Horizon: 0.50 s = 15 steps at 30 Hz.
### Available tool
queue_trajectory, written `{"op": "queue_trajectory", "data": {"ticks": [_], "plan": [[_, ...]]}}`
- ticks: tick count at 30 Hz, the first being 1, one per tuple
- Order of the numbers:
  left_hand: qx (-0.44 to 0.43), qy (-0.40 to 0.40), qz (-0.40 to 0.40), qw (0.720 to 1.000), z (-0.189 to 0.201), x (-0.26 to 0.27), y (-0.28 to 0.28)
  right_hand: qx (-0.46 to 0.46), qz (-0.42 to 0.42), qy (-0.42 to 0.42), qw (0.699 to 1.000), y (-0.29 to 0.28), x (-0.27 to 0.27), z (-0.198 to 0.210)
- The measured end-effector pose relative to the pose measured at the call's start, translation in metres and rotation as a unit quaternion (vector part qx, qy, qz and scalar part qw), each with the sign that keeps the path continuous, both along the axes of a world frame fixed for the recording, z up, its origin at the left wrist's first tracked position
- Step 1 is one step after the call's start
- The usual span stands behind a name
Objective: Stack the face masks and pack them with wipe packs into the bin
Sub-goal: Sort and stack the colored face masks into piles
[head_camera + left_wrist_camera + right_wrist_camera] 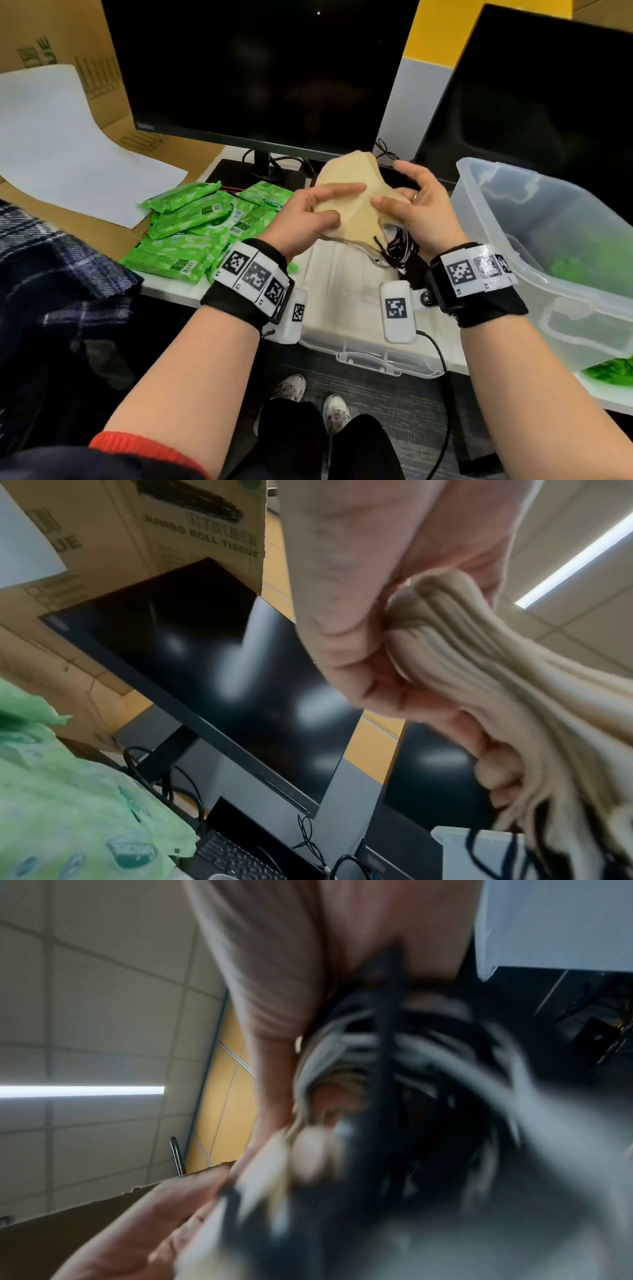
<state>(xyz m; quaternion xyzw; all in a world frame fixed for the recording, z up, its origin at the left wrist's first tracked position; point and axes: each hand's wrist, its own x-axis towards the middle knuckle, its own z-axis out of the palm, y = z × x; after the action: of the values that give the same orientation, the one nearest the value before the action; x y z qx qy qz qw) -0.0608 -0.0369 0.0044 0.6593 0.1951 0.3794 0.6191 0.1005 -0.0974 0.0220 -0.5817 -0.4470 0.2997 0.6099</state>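
1. behind everything stand two dark monitors [260, 72] on a white desk [171, 291], with cardboard boxes [68, 31] and a curled white sheet of paper [61, 144] off to the left.
2. face masks [346, 209] – a beige stack with black and white ear loops [399, 246] dangling – are held in the air above a clear lid [359, 325] lying on the desk.
3. left hand [308, 219] grips the stack's left edge, thumb below and fingers laid across the top; the left wrist view shows many thin layers fanned out of that pinch.
4. right hand [414, 209] holds the right side, thumb on the top face and fingers loosely curled behind, loops trailing under the palm.
5. handling, as i judge it: the masks are light, soft and floppy, and the layers will likely slide apart – best clamped flat from both ends on the fabric, not by the loops, which tangle.
6. green wipe packs [191, 233] lie heaped on the desk to the left; they look smooth and squashy, likely slippery, so take them across the middle.
7. clear bin [513, 253] stands at the right, with something green showing through its wall.
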Motion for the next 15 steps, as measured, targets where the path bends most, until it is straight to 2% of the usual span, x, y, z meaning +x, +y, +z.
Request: {"op": "queue_trajectory", "data": {"ticks": [2,4,5,7,9,13,15], "plan": [[-0.011,0.014,0.008,1.0,0.002,0.002,0.001,-0.025,0.065,-0.029,0.997,-0.001,0.002,-0.001],[-0.005,0.015,0.06,0.998,0.001,0.002,0.005,-0.057,0.106,-0.061,0.991,-0.001,0.005,-0.004],[-0.013,0.007,0.097,0.995,-0.001,0.001,0.009,-0.063,0.096,-0.075,0.991,-0.001,0.006,-0.005],[-0.044,-0.023,0.159,0.986,-0.005,-0.001,0.017,-0.045,0.024,-0.061,0.997,0.001,0.009,-0.008],[-0.056,-0.035,0.189,0.98,-0.007,0.001,0.019,-0.02,-0.037,-0.041,0.998,0.003,0.012,-0.01],[-0.059,-0.031,0.218,0.974,-0.007,0.006,0.017,-0.061,-0.005,-0.077,0.995,0.01,0.008,-0.018],[-0.068,-0.017,0.22,0.973,-0.009,0.006,0.019,-0.072,-0.042,-0.086,0.993,0.015,0.016,-0.018]]}}
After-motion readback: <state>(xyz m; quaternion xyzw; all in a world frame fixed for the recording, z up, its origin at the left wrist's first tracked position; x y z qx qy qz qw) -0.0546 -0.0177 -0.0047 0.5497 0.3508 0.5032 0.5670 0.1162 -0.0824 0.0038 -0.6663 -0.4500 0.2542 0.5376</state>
